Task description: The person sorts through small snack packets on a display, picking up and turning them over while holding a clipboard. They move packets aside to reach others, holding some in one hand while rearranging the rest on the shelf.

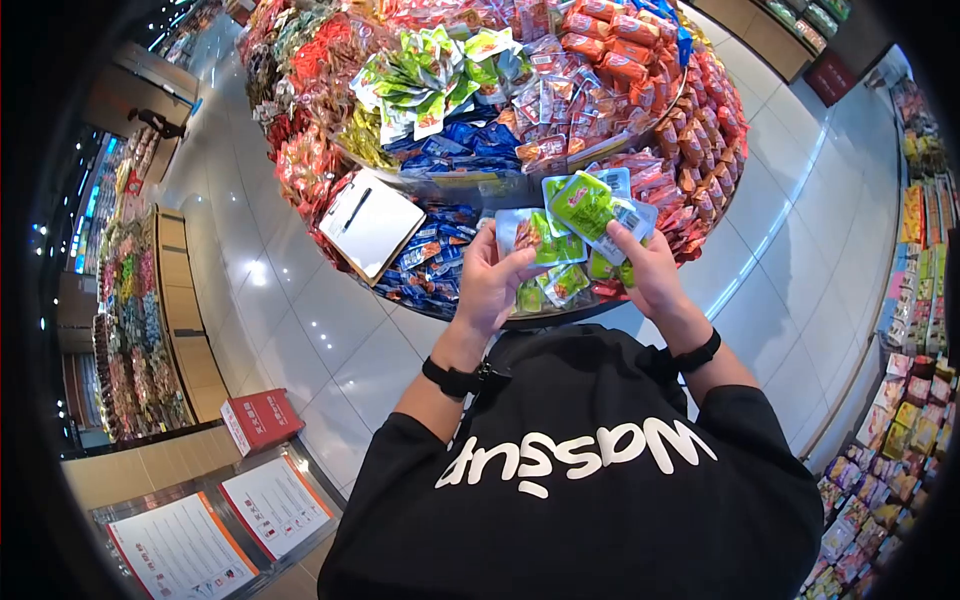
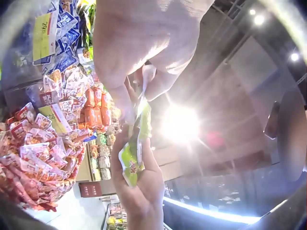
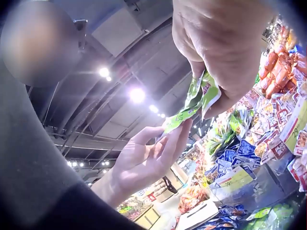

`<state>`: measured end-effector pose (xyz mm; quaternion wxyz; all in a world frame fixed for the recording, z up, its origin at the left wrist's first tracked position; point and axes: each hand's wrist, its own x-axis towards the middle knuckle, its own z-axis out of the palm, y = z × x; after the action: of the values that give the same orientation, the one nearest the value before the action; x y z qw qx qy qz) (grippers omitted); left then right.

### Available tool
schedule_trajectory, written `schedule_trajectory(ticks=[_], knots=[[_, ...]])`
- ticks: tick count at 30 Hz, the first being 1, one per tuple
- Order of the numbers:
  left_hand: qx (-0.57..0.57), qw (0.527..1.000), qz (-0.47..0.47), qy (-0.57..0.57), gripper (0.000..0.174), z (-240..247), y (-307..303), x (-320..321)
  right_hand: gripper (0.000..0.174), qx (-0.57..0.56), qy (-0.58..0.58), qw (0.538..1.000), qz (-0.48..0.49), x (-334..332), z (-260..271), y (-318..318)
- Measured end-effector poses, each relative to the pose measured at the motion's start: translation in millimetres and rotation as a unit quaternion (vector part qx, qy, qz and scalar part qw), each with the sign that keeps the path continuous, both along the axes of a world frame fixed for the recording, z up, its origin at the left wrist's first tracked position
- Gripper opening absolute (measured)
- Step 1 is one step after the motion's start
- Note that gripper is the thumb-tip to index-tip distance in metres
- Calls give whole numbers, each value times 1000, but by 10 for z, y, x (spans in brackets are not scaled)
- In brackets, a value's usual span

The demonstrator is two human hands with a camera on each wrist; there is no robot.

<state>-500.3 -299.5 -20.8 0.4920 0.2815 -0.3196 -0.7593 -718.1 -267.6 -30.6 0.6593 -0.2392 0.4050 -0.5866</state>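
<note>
My left hand (image 1: 488, 282) pinches a green-and-white snack packet (image 1: 520, 238) between thumb and fingers, over the front of the round candy display. Facing it, my right hand (image 1: 655, 274) grips several similar packets, fanned out, with a bright green packet (image 1: 584, 203) uppermost under the thumb. The two bunches overlap in the head view. Seen edge-on in the left wrist view, the green packets (image 2: 129, 160) stand between both hands. In the right wrist view a green packet (image 3: 209, 93) comes out below my right hand, while the left hand (image 3: 139, 160) holds the other end.
A clipboard (image 1: 372, 225) with white paper and a pen lies on the display's left side. Blue packets (image 1: 430, 262) fill the bin beside it; more green packets (image 1: 565, 283) lie below my hands. Red packets (image 1: 690, 215) are piled right. A red box (image 1: 262, 420) stands lower left.
</note>
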Motion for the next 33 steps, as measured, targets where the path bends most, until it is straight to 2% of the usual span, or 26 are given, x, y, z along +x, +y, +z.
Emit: schedule_trajectory(ticks=[5,8,9,11,12,13,16,18,20,21,24,28,30,33], knots=[[-15,995,-88,-46,49,-137,101,22,28,-71,49,996,34,-159,107,-49],[55,974,-219,26,49,74,91,66,26,-132,184,970,88,-290,73,-98],[39,968,-244,41,51,8,82,73,24,-137,206,963,109,-294,201,-75],[25,982,-185,-22,50,-92,73,39,24,-208,318,920,93,-323,348,-48],[18,986,-154,-53,50,-76,70,4,24,-242,373,892,84,-340,406,-42],[23,990,-140,-17,46,-26,68,-19,22,-388,473,791,-8,-338,461,-92],[-38,995,-70,-66,41,24,85,-85,21,-487,591,639,-71,-353,569,-73],[-13,997,-65,-41,41,64,102,-92,18,-542,665,515,1,-385,527,-53],[12,999,-51,-12,41,77,83,-133,15,-543,674,499,36,-353,421,6],[24,997,-64,42,43,99,66,-145,15,-535,685,492,52,-346,401,44],[88,988,-88,91,41,229,76,-182,15,-532,699,471,79,-351,387,74],[1,998,-42,-51,33,53,47,-173,14,-534,695,476,73,-255,379,90],[10,1000,-13,-23,33,65,25,-148,14,-537,689,481,73,-224,376,80],[3,999,33,1,35,78,-17,-84,21,-522,672,516,95,-247,381,147]])
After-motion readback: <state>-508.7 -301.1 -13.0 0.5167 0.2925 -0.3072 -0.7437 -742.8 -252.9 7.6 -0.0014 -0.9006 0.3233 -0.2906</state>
